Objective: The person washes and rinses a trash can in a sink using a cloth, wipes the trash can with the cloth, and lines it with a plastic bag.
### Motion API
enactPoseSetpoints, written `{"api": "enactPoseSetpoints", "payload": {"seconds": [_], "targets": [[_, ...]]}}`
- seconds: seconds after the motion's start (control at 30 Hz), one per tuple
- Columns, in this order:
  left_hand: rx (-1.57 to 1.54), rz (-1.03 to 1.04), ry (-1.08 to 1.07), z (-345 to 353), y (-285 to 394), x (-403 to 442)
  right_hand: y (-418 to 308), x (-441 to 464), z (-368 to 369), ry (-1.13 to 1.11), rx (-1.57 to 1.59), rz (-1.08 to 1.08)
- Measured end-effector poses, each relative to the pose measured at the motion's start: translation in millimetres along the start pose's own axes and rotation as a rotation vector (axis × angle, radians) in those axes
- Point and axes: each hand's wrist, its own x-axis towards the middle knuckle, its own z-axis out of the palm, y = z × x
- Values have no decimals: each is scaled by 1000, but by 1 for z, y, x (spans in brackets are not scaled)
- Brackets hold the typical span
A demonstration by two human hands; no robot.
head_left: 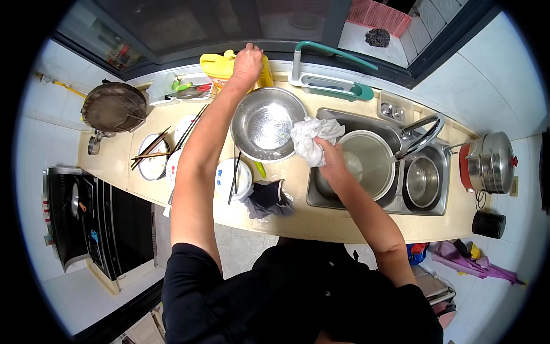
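Observation:
My left hand (pixel 248 64) reaches to the back of the counter, its fingers closed at the top of a yellow jug (pixel 217 66); what exactly they grip there is hard to make out. A crumpled white cloth (pixel 310 144) is held in my right hand (pixel 330 157), over the left edge of the sink (pixel 317 198). Between the two hands lies a wide metal basin (pixel 268 123) with a few scraps in it. Below my right hand, a large round pot (pixel 375 160) stands in the left sink bowl, under the faucet (pixel 421 137).
Bowls with chopsticks (pixel 153 163) stand at the left, near a dark pan (pixel 114 107). A dark cloth (pixel 267 199) lies at the front edge beside a white bowl (pixel 240 176). A smaller metal bowl (pixel 423 180) sits in the right sink; a steel cooker (pixel 494 162) stands beyond.

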Motion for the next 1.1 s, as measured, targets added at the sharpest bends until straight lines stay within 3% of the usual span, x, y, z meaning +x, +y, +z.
{"api": "enactPoseSetpoints", "payload": {"seconds": [0.2, 0.27, 0.4, 0.53, 0.77, 0.87, 1.0, 1.07, 1.1], "targets": [[23, 22, -113, -1, 2, 3, -3, -3, -3, -3, 18, -29], [169, 78, -125, 1, 5, 2, -7, -5, -1, -9, 32, -32], [310, 105, -39, 8, 7, -3, -10, -4, -2, -13, 56, -75], [254, 54, -48, 8, 8, -1, -14, -7, -2, -4, 38, -79], [-64, -277, -64, -3, 7, 5, -12, -5, -7, 7, 37, -73], [-378, -766, -82, 9, -3, 11, -14, -3, -12, 14, 46, -92], [-535, -792, -62, 10, 3, -2, -22, -10, -15, 63, 71, -92], [-769, -834, 149, 22, 9, -22, -26, -13, -22, 20, 104, -76], [-799, -841, 115, 32, 5, -33, -29, -16, -23, 22, 107, -79]]}}
